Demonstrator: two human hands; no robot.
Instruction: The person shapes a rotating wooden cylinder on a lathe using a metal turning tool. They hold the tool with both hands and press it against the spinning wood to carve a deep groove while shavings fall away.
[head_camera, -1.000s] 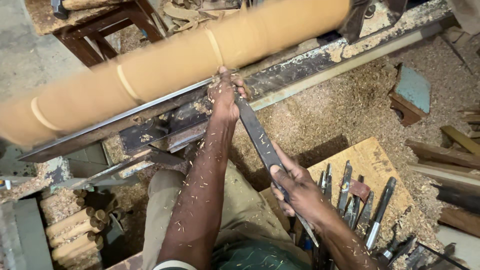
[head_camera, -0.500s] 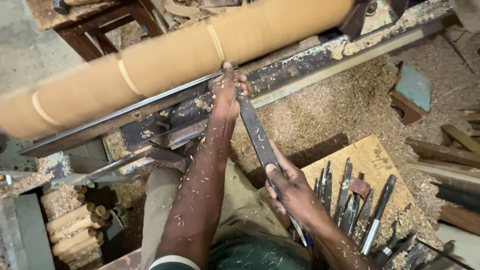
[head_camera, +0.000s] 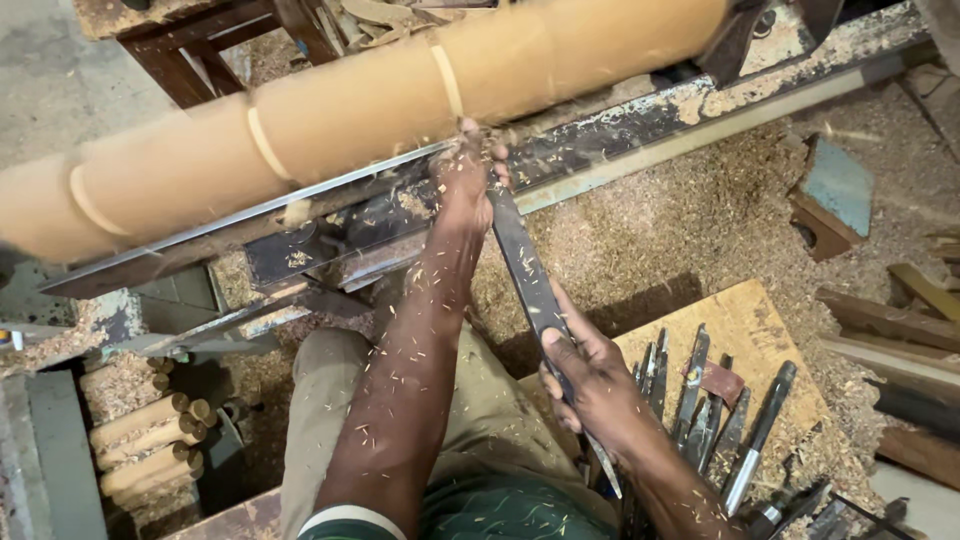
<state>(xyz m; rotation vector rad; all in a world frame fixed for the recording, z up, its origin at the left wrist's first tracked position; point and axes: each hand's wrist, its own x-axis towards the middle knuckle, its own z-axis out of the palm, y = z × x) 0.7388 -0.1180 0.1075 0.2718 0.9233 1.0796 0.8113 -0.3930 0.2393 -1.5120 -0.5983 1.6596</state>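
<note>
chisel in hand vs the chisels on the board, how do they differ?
The long chisel is gripped by both the left hand and right hand; the spare chisels lie untouched.
The long chisel points up at the wooden cylinder on the lathe; the spare chisels rest side by side on the wooden board.
The long chisel looks broader and flatter than most spares.
All are dark metal, amid sawdust.

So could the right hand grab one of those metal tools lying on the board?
Probably yes: the right hand sits right beside the dark metal chisels, nothing between, but its grip is full with the long flat chisel.
</note>
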